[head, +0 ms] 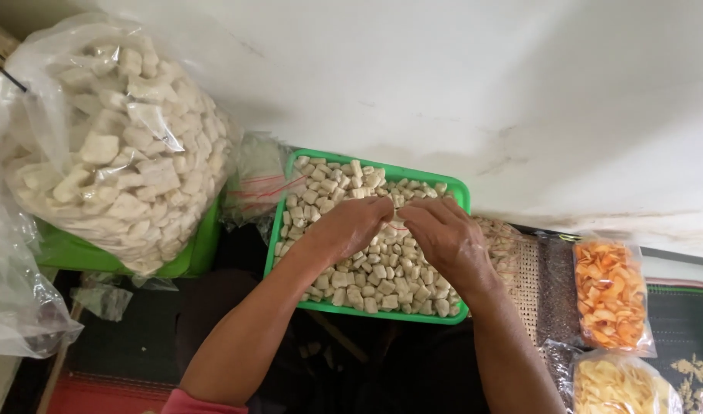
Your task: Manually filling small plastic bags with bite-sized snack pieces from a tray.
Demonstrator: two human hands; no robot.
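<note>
A green plastic tray (463,195) full of small pale puffed crackers (367,276) lies in front of me against a white wall. My left hand (351,226) and my right hand (443,238) hover over the tray's middle, fingertips meeting. Between the fingertips I pinch a small clear plastic bag with a thin red strip (397,227); most of the bag is hidden by my fingers.
A large clear bag of bigger white crackers (121,146) rests on a green tub (190,257) at left. A stack of small clear bags with red strips (252,188) lies beside the tray. Packed bags of orange chips (611,295) and yellow chips (620,387) sit at right.
</note>
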